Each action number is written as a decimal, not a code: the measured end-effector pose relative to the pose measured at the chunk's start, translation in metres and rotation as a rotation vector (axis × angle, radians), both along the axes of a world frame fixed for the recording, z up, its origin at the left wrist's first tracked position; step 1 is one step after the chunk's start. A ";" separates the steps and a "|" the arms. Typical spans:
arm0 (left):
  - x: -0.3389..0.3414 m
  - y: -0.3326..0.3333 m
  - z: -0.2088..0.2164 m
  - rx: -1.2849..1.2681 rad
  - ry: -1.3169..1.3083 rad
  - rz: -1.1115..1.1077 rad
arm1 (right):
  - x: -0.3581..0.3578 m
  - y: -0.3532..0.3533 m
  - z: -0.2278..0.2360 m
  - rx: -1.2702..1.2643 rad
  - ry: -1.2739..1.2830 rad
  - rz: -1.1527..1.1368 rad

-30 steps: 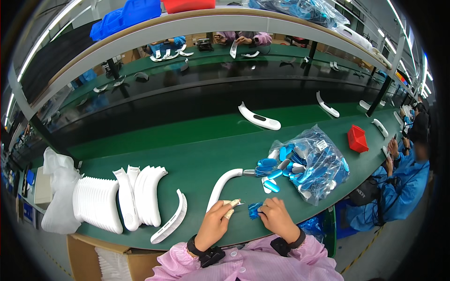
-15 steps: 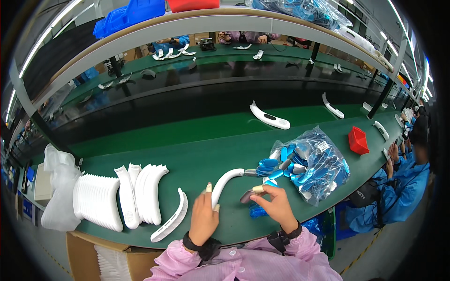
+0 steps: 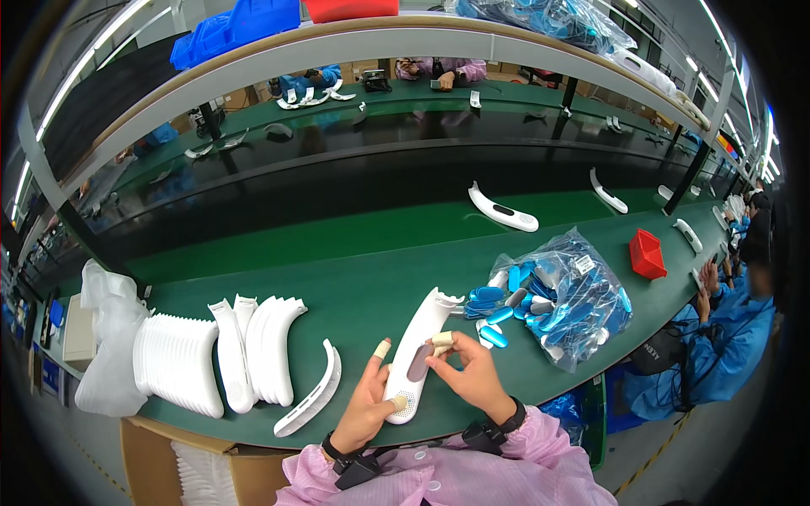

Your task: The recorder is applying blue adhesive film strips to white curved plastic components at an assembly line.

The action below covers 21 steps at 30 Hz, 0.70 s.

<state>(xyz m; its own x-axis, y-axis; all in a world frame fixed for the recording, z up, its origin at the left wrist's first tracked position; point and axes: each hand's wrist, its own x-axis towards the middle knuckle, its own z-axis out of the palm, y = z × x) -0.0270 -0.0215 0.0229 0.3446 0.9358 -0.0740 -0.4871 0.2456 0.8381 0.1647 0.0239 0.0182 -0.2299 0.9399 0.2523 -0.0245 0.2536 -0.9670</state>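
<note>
A white curved plastic shell [image 3: 432,316] lies face up before me, its dotted-hole end toward me. My left hand [image 3: 363,413] grips that near end, thumb on the holes and fingers along the left edge. With finger and thumb my right hand [image 3: 474,378] pinches a dark oval cover [image 3: 418,363] against the shell's face; whether it is seated cannot be made out. Pale finger cots cover some fingertips. Right of the shell, loose blue-filmed oval covers [image 3: 498,314] spill from a clear plastic bag [image 3: 591,308].
Stacked white shells [image 3: 175,363] stand at the left beside white foam wrap [image 3: 110,354]. A single shell [image 3: 312,396] lies left of my hand. Beyond are a red bin [image 3: 647,255] and shells with dark ovals [image 3: 504,212] on the green belt. A co-worker in blue [image 3: 717,337] sits right.
The shell has turned from its side to face up in my left hand. My right hand has brought the oval cover left onto it. Shells on the belt have shifted right.
</note>
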 end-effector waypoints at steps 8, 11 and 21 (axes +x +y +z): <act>0.006 0.001 -0.001 -0.049 -0.010 0.025 | -0.003 -0.002 -0.002 -0.043 0.095 -0.016; 0.007 0.000 -0.004 -0.022 0.016 0.046 | -0.003 -0.004 0.003 0.051 -0.067 -0.040; 0.010 0.002 0.001 -0.027 0.080 0.014 | -0.009 0.006 0.005 -0.069 0.136 -0.114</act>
<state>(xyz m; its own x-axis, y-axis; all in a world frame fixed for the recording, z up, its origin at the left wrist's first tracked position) -0.0174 -0.0197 0.0236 0.3239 0.9376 -0.1262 -0.4225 0.2628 0.8674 0.1554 0.0301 0.0229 -0.0893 0.9741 0.2077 -0.1315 0.1952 -0.9719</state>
